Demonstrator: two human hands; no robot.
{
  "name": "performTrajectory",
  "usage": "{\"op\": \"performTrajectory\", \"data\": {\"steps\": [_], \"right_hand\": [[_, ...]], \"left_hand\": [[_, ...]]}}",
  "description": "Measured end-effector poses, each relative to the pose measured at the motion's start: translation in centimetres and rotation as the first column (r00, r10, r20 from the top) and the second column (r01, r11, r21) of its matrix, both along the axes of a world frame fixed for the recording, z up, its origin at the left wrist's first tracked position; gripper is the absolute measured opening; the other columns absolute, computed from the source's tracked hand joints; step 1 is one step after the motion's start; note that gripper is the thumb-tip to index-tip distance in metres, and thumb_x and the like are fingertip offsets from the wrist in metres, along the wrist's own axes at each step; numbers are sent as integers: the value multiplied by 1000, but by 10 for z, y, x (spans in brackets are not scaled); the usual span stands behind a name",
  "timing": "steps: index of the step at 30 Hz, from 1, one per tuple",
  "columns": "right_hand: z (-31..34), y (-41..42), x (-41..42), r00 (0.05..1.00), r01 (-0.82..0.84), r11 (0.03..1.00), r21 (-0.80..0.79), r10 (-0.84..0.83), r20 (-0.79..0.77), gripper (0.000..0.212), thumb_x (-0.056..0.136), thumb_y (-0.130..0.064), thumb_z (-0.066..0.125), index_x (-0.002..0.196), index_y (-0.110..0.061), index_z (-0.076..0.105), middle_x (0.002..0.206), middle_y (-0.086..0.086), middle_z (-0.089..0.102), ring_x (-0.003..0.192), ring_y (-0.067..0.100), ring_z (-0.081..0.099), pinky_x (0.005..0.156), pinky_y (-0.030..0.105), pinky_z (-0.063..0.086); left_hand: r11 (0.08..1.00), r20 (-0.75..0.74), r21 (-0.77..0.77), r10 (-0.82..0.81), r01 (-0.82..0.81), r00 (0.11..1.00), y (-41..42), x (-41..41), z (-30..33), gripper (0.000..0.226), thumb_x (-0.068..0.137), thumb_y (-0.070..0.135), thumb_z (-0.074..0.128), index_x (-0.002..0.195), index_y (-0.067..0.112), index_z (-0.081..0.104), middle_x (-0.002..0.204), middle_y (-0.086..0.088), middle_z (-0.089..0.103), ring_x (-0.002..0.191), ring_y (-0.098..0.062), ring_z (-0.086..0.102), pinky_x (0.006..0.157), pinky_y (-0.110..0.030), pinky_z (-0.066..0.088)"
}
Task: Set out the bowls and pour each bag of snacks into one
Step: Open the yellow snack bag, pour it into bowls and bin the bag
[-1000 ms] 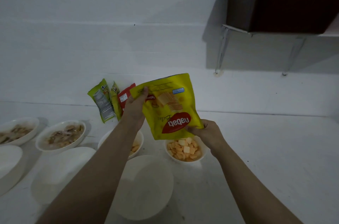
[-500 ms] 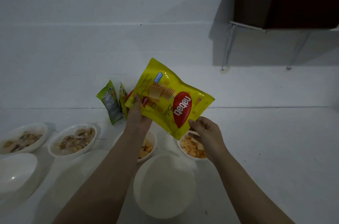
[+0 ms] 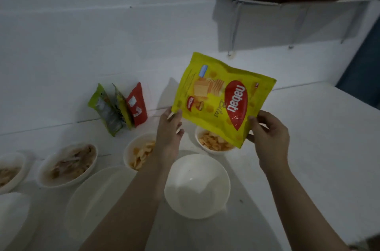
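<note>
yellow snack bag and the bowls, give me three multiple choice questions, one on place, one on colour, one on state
1. Where is the yellow snack bag?
A. Lying flat on the table
B. Held up over the bowls
C. Inside a bowl

2. What colour is the oval logo on that bag?
A. Red
B. Blue
C. Black

3. What state is the white bowl nearest the person in?
A. Full of crackers
B. Upside down
C. Empty

Answers: 1 B, the left hand and right hand grip its lower corners in the air. 2 A, the oval shows red against the yellow. 3 C, only its bare white inside is visible.
</note>
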State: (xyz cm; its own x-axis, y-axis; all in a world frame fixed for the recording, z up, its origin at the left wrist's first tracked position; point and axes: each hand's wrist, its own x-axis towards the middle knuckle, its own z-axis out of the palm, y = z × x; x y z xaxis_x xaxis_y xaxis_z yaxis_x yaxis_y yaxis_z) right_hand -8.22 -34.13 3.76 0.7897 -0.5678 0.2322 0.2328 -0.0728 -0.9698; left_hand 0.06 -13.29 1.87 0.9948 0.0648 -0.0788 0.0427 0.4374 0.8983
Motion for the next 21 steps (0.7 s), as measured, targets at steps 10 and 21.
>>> {"op": "performTrajectory", "data": {"steps": [10, 21], "right_hand": [[-10, -74, -119, 944, 305, 862, 404, -331, -6, 17, 98, -6, 57, 112, -6, 66, 86, 9, 73, 76, 21, 71, 65, 33, 59], [-30, -201, -266, 729, 631, 648, 427, -683, -40, 10, 98, -5, 56, 99, -6, 66, 75, 0, 71, 65, 13, 69, 59, 29, 58]], "left_hand": [[920, 39, 61, -389, 386, 920, -144, -75, 12, 8, 96, 18, 60, 102, 21, 56, 80, 7, 51, 64, -7, 44, 60, -23, 36], [607, -5, 76, -793, 791, 609, -330, -181, 0, 9, 99, 14, 54, 93, 20, 56, 84, 3, 50, 65, -9, 43, 59, -23, 34]]}}
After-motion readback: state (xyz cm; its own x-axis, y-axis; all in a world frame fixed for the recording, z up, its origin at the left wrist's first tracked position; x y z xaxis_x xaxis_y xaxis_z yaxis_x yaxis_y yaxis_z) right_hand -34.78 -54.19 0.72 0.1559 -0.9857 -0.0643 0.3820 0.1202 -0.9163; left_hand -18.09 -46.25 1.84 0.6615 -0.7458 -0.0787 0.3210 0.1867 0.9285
